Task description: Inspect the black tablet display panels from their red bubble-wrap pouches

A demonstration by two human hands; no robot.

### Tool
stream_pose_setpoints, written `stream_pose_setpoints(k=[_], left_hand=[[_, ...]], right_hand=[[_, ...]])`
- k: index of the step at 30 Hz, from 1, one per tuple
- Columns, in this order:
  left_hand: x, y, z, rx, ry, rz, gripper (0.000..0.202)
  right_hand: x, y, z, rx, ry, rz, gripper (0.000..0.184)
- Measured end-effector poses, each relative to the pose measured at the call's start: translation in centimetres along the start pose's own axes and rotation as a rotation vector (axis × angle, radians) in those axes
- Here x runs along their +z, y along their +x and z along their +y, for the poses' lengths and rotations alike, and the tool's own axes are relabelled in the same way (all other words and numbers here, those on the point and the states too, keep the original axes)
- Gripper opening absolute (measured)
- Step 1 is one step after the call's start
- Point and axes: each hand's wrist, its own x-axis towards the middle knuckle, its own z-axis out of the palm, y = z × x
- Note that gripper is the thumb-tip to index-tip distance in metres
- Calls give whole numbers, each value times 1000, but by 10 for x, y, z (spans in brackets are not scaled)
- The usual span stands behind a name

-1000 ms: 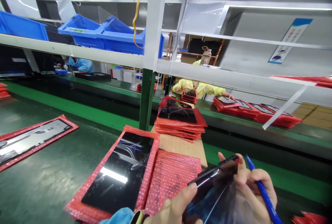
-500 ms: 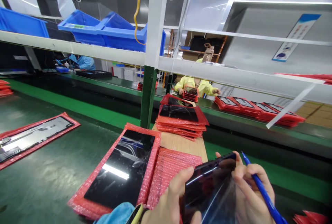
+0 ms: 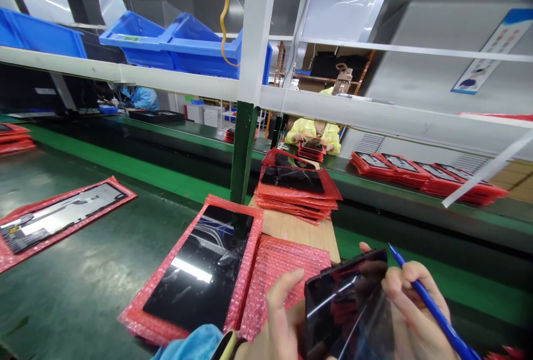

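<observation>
My left hand supports a black tablet screen at its left edge, the thumb raised off the glass and the other fingers mostly hidden behind. The screen is tilted toward me. A blue pen lies across my right hand, tip pointing up and left. The thumb and index finger of that hand pinch at the screen's right side, where a clear film seems to lift off the glass. Left of my hands, another black screen rests on red bubble wrap. A red bubble-wrap sleeve lies between.
A stack of red-wrapped screens stands ahead on a wooden board. Far left lies a panel on red wrap. A green-white post rises behind; blue bins sit on the shelf. A co-worker in yellow works across.
My left thumb has lifted off the screen's edge. My right fingers have shifted slightly right, away from its top corner. The view has turned a little left, and the co-worker's arms have drawn in.
</observation>
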Motion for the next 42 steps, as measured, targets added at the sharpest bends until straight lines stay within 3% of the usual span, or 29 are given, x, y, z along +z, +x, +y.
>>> stream_pose_setpoints(k=[3,6,9,13,19,25,32,37,42], left_hand=[[2,8,11,-27,-54,11,79],[1,21,28,59,-168,2,52],[-4,31,43,93,-274,-46,43],[-10,34,47,22,-331,-122,41],[-9,36,40,170,-426,-174,33],[-7,34,46,105,-431,-114,32],[-5,35,44,188,-376,-61,28],[-8,38,43,155,-346,14,25],[-8,39,44,101,-416,10,37]], right_hand=[[-2,1,1,53,27,-31,30],[-2,2,5,79,46,-113,28],[0,2,9,92,53,-162,27],[3,1,11,80,68,-173,28],[6,1,11,58,120,-198,26],[10,0,5,66,159,-201,24],[11,2,5,37,145,-217,25],[8,-2,5,131,131,-158,33],[10,-4,1,162,118,-139,37]])
